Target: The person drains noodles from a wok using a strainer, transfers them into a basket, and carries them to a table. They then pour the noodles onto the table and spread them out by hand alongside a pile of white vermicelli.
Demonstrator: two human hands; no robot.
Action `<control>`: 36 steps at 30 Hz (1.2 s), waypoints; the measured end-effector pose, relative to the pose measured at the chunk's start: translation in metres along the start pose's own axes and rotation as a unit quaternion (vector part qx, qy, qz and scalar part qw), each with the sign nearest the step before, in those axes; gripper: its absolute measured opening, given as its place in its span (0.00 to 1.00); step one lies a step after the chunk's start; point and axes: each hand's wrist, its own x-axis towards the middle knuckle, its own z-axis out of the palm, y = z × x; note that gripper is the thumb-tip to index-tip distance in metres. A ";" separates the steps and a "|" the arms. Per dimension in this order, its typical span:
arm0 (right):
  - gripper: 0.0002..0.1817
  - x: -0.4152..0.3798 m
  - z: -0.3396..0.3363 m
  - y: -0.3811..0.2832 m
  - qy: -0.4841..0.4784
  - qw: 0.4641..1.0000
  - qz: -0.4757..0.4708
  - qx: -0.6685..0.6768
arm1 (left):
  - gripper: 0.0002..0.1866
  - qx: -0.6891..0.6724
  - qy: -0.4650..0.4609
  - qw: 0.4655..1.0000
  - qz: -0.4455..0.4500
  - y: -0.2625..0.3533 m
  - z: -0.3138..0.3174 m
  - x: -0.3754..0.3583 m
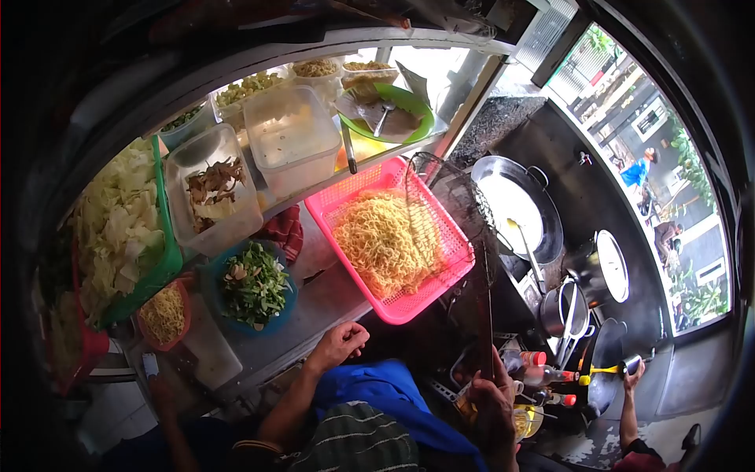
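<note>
My right hand (494,387) is wrapped round the long dark handle of a wire skimmer (425,224). The skimmer's mesh bowl is raised over the right side of a pink plastic basket (347,267). Yellow noodles (381,236) lie heaped in that basket, partly seen through the mesh. My left hand (343,343) hangs just below the basket's lower left side, fingers curled in, with nothing seen in them. A blue bowl of chopped greens (254,285) stands up and left of it. Blue cloth (370,389) and a striped cap (358,440) show below.
A wok of whitish liquid (513,206) sits on the stove at right, near a saucepan (560,308) and several bottles (539,377). Another person's hand (631,377) is far right. Cut cabbage (122,220) and plastic tubs (291,130) line the left. Another hand (161,393) is lower left.
</note>
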 end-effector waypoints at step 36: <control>0.37 -0.012 0.001 -0.010 -0.039 0.975 0.046 0.212 | 0.11 -0.022 -0.013 1.000 -0.008 0.030 -0.005 -0.004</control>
